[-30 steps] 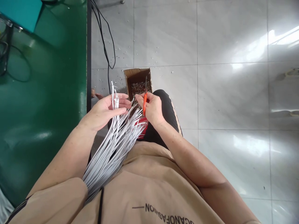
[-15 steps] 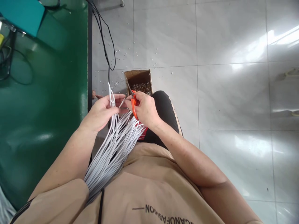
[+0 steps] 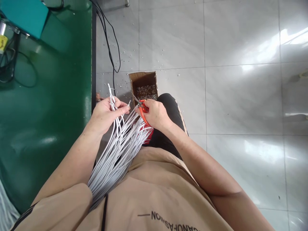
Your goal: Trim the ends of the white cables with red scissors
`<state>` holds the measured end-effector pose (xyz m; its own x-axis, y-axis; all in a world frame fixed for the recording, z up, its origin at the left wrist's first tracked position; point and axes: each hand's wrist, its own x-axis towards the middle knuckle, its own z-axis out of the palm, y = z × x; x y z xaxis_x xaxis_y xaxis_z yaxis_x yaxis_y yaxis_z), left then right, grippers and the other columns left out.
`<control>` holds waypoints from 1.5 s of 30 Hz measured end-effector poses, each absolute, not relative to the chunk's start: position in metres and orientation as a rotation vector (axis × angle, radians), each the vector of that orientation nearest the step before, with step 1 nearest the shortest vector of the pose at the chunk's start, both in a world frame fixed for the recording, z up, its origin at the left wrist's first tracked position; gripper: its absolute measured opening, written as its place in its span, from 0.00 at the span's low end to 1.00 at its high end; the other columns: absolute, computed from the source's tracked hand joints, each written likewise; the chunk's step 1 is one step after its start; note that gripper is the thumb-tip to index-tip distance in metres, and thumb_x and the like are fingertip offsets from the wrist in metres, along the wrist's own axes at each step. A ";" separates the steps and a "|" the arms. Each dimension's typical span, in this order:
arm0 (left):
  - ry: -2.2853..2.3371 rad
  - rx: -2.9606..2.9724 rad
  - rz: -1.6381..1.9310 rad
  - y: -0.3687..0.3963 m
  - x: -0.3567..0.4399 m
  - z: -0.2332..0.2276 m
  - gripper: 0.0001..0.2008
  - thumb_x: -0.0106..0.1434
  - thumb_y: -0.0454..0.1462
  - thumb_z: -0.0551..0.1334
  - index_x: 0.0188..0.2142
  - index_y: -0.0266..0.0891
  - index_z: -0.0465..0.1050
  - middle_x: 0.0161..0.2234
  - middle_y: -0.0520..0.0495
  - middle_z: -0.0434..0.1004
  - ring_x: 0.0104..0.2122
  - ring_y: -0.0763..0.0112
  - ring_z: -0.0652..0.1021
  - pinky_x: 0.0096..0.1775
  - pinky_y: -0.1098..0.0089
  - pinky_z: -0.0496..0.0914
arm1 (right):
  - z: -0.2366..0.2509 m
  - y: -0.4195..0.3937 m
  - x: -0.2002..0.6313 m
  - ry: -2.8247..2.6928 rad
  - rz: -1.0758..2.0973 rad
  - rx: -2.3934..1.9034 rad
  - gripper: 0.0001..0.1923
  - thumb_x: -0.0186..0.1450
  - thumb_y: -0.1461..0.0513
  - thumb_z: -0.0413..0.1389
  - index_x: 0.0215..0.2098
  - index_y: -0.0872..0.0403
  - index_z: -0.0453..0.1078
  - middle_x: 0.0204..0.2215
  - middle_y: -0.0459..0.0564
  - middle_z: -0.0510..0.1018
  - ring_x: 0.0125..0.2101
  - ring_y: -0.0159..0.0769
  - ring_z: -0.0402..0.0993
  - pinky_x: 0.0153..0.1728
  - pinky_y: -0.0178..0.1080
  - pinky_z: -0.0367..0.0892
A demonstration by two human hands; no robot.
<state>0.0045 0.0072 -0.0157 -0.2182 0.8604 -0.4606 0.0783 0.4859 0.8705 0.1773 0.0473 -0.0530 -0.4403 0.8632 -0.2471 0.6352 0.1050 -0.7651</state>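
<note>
— Wires point(image 3: 115, 154) first: a thick white bundle runs up from the lap, fanned out so single ends can be picked off.

— And the left hand point(image 3: 106, 115)?

— Its fingers are curled around several strands, thumb pressing them against the fingertips, so the ends stand up within reach of the cutter.

— The right hand point(image 3: 154, 114)?

— Closed around orange-handled scissors point(image 3: 143, 110) (or snips, hard to tell), blades pointing toward one wire tip between the hands.

— Why the cardboard box point(image 3: 143, 84) just beyond?

— It sits on the tiled floor point(image 3: 216, 96) past the knee, likely to catch trimmings; scraps lie in it and around it. The green table point(image 3: 48, 112) stands to the left.
</note>
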 end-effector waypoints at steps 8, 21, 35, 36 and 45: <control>1.721 0.941 0.871 0.006 0.003 -0.020 0.20 0.47 0.36 0.71 0.24 0.41 0.57 0.29 0.51 0.76 0.33 0.69 0.78 0.39 0.67 0.72 | -0.044 0.046 0.174 -2.506 1.040 -1.471 0.14 0.66 0.55 0.51 0.31 0.56 0.74 0.32 0.54 0.79 0.33 0.39 0.74 0.37 0.40 0.61; 1.585 0.899 0.903 0.005 0.003 -0.022 0.18 0.49 0.33 0.70 0.25 0.41 0.57 0.29 0.52 0.76 0.30 0.70 0.79 0.39 0.66 0.73 | -0.057 0.046 0.179 -2.495 1.048 -1.339 0.13 0.65 0.57 0.54 0.29 0.57 0.73 0.32 0.52 0.77 0.31 0.35 0.71 0.31 0.37 0.57; 1.758 1.025 0.868 0.004 0.005 -0.022 0.17 0.46 0.34 0.71 0.24 0.40 0.61 0.30 0.52 0.77 0.29 0.71 0.75 0.34 0.69 0.70 | -0.040 0.050 0.163 -1.308 1.801 -1.315 0.10 0.55 0.58 0.59 0.32 0.56 0.77 0.25 0.44 0.76 0.26 0.28 0.68 0.28 0.32 0.64; 1.776 1.041 0.861 0.005 0.004 -0.022 0.16 0.46 0.34 0.71 0.24 0.40 0.62 0.30 0.52 0.77 0.29 0.71 0.75 0.34 0.69 0.70 | -0.041 0.049 0.163 -1.273 1.822 -1.310 0.10 0.55 0.59 0.60 0.32 0.56 0.78 0.25 0.44 0.76 0.26 0.27 0.68 0.28 0.32 0.64; 1.422 0.732 0.925 0.004 0.007 -0.017 0.15 0.54 0.29 0.67 0.27 0.39 0.59 0.26 0.54 0.75 0.28 0.73 0.77 0.35 0.69 0.69 | -0.042 0.045 0.159 -0.899 2.114 -0.973 0.05 0.55 0.61 0.59 0.26 0.56 0.73 0.19 0.42 0.73 0.24 0.29 0.71 0.34 0.35 0.70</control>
<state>0.0065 0.0045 -0.0173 -0.0733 0.8701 -0.4873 -0.0934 0.4805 0.8720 0.1589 0.0452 -0.0423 -0.5246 0.7631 -0.3775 -0.2578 -0.5650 -0.7837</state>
